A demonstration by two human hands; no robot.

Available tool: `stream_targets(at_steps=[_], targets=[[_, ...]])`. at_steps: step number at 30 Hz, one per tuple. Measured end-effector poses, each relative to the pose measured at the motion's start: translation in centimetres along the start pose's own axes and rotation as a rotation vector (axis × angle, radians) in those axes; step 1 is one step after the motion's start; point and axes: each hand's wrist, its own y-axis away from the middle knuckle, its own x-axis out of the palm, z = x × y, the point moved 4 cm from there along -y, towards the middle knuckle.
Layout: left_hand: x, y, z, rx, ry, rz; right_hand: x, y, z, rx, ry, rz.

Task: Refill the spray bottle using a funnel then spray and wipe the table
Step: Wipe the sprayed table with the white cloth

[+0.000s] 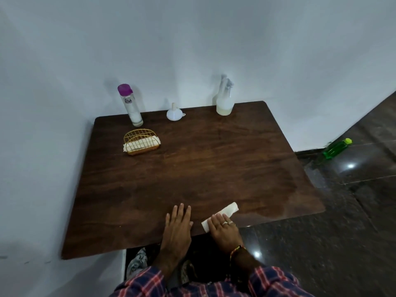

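Fingers [220, 218] of right hand [222, 229] straight, pressing folded white tissue [230, 210] flat on desk [192, 163] near front edge, likely mid-wipe. Left hand [179, 224] beside it, fingers together and flat on the wood, probably bracing. Spray bottle [224, 101], funnel [174, 113] and purple-capped bottle [130, 106] parked along the far edge by the wall, napkin holder [141, 142] just in front: wide bare wood between for sweeping strokes. Damp sheen toward right edge. Green bottle [337, 147] lying on floor.
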Motion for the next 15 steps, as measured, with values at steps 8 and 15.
stream_targets(at_steps=[8, 15], targets=[[-1.6, -2.7, -3.0, 0.025, 0.109, -0.076, -5.6, 0.2, -3.0, 0.317, -0.349, -0.279], [-3.2, -7.0, -9.8, 0.093, 0.141, -0.122, -13.5, 0.3, -13.3, 0.846, -1.029, -0.72]])
